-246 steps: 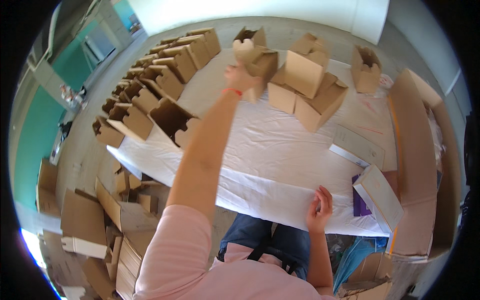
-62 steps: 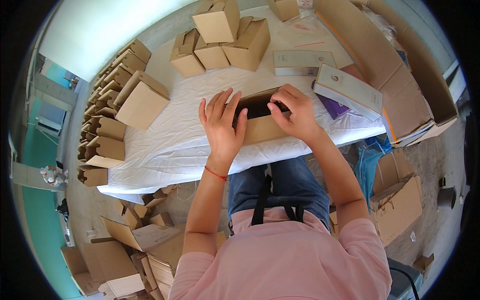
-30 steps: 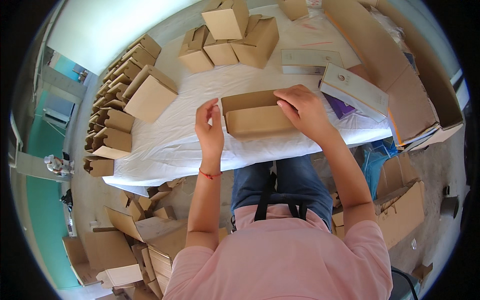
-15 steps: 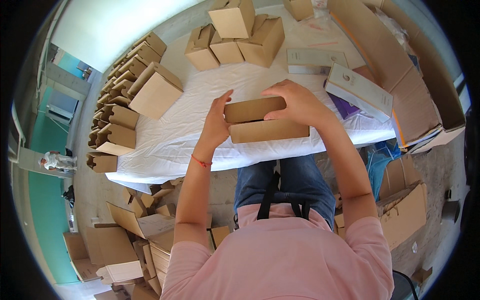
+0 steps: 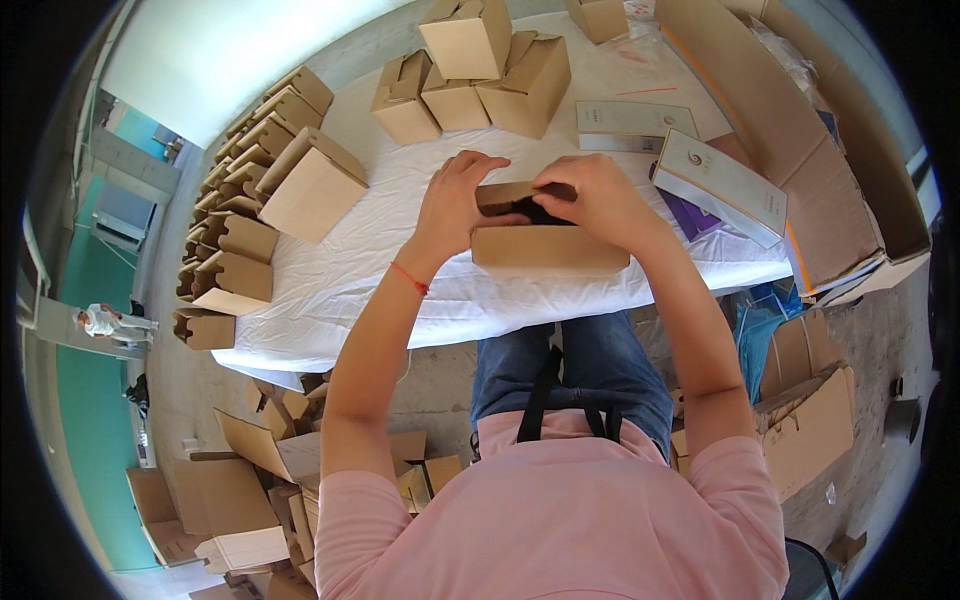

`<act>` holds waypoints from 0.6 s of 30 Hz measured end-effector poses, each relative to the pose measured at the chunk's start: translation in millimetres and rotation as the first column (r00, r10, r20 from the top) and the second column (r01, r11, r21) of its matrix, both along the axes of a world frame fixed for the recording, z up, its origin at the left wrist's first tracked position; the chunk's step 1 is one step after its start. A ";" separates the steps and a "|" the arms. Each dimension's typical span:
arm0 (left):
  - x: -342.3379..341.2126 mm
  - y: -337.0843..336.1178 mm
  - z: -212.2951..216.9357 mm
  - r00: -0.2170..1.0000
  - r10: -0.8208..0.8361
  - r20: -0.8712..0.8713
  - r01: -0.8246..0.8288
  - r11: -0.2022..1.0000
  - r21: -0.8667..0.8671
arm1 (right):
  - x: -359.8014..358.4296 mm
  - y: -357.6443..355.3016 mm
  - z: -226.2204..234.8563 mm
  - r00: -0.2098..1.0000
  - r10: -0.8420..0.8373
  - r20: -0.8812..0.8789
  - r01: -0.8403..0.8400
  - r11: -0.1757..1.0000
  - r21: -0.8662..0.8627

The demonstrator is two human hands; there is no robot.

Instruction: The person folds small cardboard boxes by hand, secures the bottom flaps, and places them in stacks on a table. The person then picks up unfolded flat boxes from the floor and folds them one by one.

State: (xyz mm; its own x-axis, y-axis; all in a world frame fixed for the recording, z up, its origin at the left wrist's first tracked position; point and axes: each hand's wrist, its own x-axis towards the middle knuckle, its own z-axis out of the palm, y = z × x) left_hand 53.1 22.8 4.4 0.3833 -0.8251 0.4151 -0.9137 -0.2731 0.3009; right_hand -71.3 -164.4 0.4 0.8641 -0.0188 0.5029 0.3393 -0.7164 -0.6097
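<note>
A small brown cardboard box (image 5: 550, 251) is in front of me at the near edge of the white-covered table (image 5: 330, 300). Its top stands partly apart, with a dark gap showing inside. My left hand (image 5: 455, 205) grips the box's left end, thumb reaching into the gap and fingers behind the far flap. At the right end, my right hand (image 5: 590, 200) curls over the far flap, thumb and fingers closed on it. The underside of the box and some fingertips are hidden.
Rows of open brown boxes (image 5: 235, 235) line the table's left side. Closed boxes (image 5: 465, 40) are stacked at the back. White printed cartons (image 5: 720, 185) lie at right beside a large open carton (image 5: 800, 130). Flattened cardboard (image 5: 230, 490) covers the floor at lower left.
The top of the box has opened wider, showing a dark inside. My left thumb has moved into the gap, and my right fingers have curled onto the far flap.
</note>
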 end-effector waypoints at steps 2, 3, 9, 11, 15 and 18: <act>7.2 -4.2 -1.7 0.995 0.024 -0.102 -0.016 0.997 0.077 | -0.1 0.1 0.0 0.999 -0.035 0.030 0.035 0.999 0.000; 10.3 -3.2 -5.6 0.995 0.032 -0.099 -0.025 0.998 0.066 | 1.3 0.1 -1.8 0.998 -0.036 0.057 0.037 0.999 -0.029; 8.8 -0.6 -13.9 0.996 0.082 -0.031 -0.083 0.995 -0.047 | 3.7 -0.1 -3.8 0.991 -0.059 0.119 0.069 0.994 -0.089; 2.9 0.1 -11.6 0.996 0.051 -0.077 -0.060 0.990 -0.124 | 3.4 -0.3 -5.3 0.990 -0.069 0.119 0.079 0.994 -0.080; 2.9 7.6 -19.8 0.998 0.053 -0.034 -0.057 0.991 -0.124 | 4.9 -0.8 -4.4 0.993 -0.081 0.088 0.091 0.989 -0.119; 1.9 14.3 -22.3 0.992 0.078 -0.098 -0.089 0.990 -0.113 | 8.9 -1.1 -8.2 0.987 -0.084 0.138 0.097 0.990 -0.098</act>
State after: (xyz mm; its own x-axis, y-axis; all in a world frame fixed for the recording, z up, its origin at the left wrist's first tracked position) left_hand 55.0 37.1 -17.8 0.4899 -0.7368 0.4660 -0.8559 -0.3050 0.4176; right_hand -62.4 -165.5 -7.7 0.7867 -0.0354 0.6164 0.3431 -0.8050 -0.4840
